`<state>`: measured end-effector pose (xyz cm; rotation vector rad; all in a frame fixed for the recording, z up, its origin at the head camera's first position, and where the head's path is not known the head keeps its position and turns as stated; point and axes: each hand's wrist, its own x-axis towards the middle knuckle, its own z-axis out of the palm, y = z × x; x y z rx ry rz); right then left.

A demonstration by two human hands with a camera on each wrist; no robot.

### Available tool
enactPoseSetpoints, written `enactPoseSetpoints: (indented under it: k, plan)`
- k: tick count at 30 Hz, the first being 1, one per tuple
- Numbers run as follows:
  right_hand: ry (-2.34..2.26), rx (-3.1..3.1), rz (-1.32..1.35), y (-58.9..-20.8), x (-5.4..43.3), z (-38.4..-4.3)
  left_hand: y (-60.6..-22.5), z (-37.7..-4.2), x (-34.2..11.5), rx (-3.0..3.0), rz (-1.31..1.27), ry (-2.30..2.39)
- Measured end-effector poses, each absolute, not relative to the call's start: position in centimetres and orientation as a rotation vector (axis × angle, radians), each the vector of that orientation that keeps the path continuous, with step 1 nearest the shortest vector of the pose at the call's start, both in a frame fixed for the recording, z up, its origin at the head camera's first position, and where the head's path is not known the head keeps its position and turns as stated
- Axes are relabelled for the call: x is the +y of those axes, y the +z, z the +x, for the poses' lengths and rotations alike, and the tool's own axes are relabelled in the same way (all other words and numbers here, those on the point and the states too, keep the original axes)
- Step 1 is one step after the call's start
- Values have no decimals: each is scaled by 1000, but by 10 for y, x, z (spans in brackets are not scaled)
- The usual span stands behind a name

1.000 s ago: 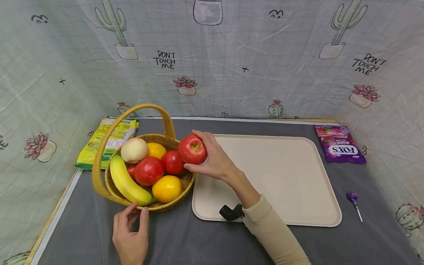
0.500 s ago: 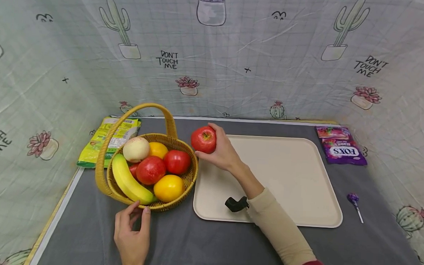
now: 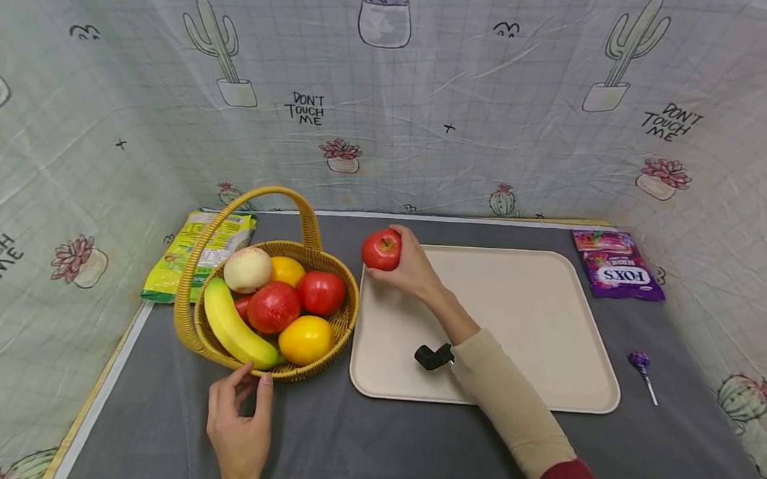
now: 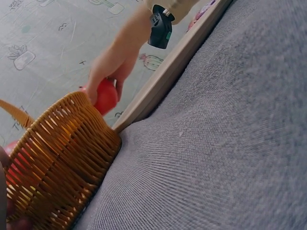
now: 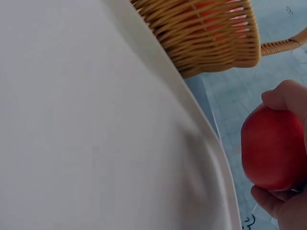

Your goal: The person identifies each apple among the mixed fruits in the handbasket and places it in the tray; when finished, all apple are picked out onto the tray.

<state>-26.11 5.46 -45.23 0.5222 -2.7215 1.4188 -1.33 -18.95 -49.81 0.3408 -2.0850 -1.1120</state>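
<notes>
In the head view my right hand [image 3: 411,266] grips a red apple [image 3: 381,249] above the far left corner of a cream tray [image 3: 496,325]. The right wrist view shows thumb and fingers on opposite sides of the apple [image 5: 273,147], which is clear of the tray surface. My left hand [image 3: 240,424] holds the front rim of a yellow wicker basket [image 3: 342,342], its fingertips and thumb at the rim. Inside lie a banana [image 3: 229,325], a pale round fruit [image 3: 248,269], orange-yellow fruits [image 3: 306,340] and several red fruits [image 3: 274,307]. In the left wrist view, most of the left hand is out of frame.
A yellow-green packet [image 3: 177,265] lies behind the basket's left side. Right of the tray are a purple Fox's bag [image 3: 619,270] and a purple lollipop [image 3: 640,363]. The basket's tall handle [image 3: 275,192] arches over its left side. A patterned cloth [image 3: 443,91] stands behind.
My right hand has carried the apple rightward and back, away from the basket to the tray's far left corner. The left hand stays at the basket rim.
</notes>
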Motion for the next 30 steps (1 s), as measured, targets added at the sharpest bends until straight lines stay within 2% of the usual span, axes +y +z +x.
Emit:
enactPoseSetpoints:
  k: [15, 30]
  plan:
    - [1395, -2828, 442, -471, 57, -272, -498, -13, -190, -2099, 350, -1104]
    - [1323, -2884, 450, -467, 55, -272, -498, -12, -190, -2105, 358, -1102]
